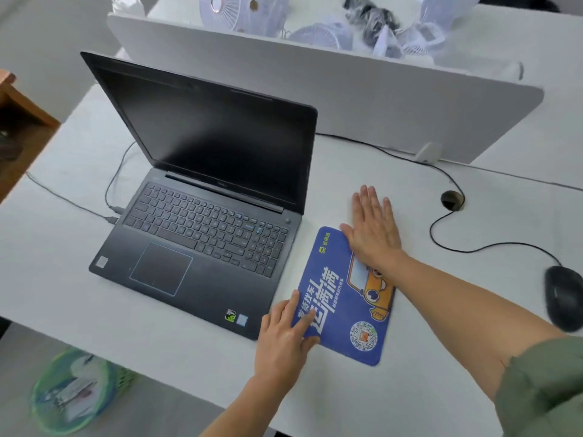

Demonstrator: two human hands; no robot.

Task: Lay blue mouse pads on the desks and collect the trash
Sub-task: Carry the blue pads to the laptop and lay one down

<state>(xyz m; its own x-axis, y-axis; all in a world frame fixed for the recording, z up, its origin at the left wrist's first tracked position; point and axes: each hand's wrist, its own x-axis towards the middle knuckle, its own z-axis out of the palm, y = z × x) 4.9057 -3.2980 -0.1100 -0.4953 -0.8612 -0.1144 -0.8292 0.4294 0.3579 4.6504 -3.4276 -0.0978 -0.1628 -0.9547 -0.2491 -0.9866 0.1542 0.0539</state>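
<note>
**Two flat hands, one blue pad**

Green sleeve (542, 389) at the near right, bare forearm stretched forward from it. Right hand (372, 234) spread flat, palm down, gripping nothing: heel pressing the far right corner of the blue mouse pad (340, 298), straight fingers reaching past its edge onto the white desk (473, 326). Left hand (284, 339) likewise uncurled, palm on the desk, fingertips laid on the pad's near left edge, nothing pinched or held. One pad only, lying flat and slightly askew on the desk, printed side up: white lettering, an orange cartoon vehicle, a round code patch.

Just beside the pad's left edge, one dark laptop (202, 222), lid up, screen black, its near right corner close to the left hand. Off to the right, well apart from the pad, one black mouse (564, 298), its cable (431, 231) looping past a round hole (452, 200) in the desk and on behind the laptop. Behind all this, one white divider panel (347, 89) upright along the desk's far edge. Beyond it, several white fans (233, 11) and a dark tangle (372, 17), too blurred to count. Below the desk's near left edge, one green basket (72, 392) with pale scraps inside, blurred.
</note>
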